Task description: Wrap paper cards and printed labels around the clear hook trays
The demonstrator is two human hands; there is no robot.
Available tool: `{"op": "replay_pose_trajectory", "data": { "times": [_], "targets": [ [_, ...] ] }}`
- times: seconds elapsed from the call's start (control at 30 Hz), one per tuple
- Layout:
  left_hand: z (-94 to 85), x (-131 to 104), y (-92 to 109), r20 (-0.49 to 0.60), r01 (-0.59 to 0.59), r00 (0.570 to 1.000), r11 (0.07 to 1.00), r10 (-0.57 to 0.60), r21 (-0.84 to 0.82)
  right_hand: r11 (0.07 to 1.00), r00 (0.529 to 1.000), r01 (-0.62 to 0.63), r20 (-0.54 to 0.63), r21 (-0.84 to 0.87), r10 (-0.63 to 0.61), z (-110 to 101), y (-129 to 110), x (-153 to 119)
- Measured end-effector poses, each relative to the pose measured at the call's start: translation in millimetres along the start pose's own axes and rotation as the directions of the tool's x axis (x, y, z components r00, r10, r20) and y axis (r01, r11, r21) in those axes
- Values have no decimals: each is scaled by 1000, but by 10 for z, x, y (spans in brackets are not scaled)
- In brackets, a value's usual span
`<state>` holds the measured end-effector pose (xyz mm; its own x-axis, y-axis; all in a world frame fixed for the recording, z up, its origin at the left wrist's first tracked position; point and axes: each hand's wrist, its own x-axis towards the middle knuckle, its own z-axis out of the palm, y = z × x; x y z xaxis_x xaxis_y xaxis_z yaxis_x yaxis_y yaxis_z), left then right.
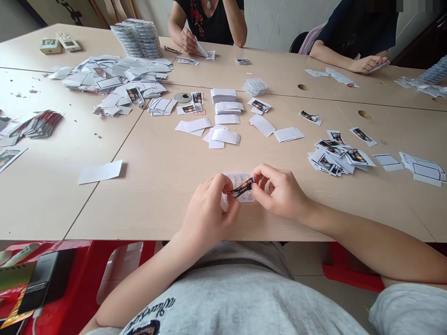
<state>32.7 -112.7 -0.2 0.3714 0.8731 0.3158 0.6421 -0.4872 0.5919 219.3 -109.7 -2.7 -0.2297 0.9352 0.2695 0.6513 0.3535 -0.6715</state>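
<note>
Grey shirt [244, 298] of the person fills the bottom of the view; its printed letters and a dark picture are cut off by the lower edge. On the red stool [84, 284], at lower left, lies a dark flat device [52, 274], and I cannot tell exactly which kind it is.

The left hand [207, 211] is closed in a pinch, with thumb and finger on one end of a dark printed strip [242, 188]; its other fingers are curled and partly hidden. The right hand [281, 193] pinches the opposite end between thumb and finger, the other fingers bent. The strip is tilted, and its print is too small to read. It is above a clear plastic box [248, 197], near the front edge of the surface [167, 200]. The strip and the fingers hide part of the box, so its small shiny contents are hard to make out.

Beyond the hands there are white card stacks [224, 95]. To the right lies a pile of printed cards [331, 156], overlapping each other. At the far side sit two other persons, whose heads are outside the view or mostly so; each holds a card.
</note>
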Motion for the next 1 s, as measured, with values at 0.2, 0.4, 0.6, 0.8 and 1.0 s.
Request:
{"op": "replay_pose_trajectory", "data": {
  "times": [0.2,0.4,0.6,0.8,1.0],
  "targets": [
    [54,-1,-67,-70,30,997,1000,-29,3,995,998,-38,44,92,34,-21,18,35],
    [41,12,-113,-1,100,995,988,-100,116,988,996,-75,-35,136,80,-77,80,73],
    [28,10,-121,172,78,975,938,-143,338,906,959,-284,73,314,275,-107,112,134],
    [-37,48,-95,165,-8,985,930,-57,368,812,943,-331,149,481,297,-83,131,161],
    [-71,222,-33,179,-43,983,890,-43,453,764,938,-345,217,545,269,-58,147,163]
  ]
}}
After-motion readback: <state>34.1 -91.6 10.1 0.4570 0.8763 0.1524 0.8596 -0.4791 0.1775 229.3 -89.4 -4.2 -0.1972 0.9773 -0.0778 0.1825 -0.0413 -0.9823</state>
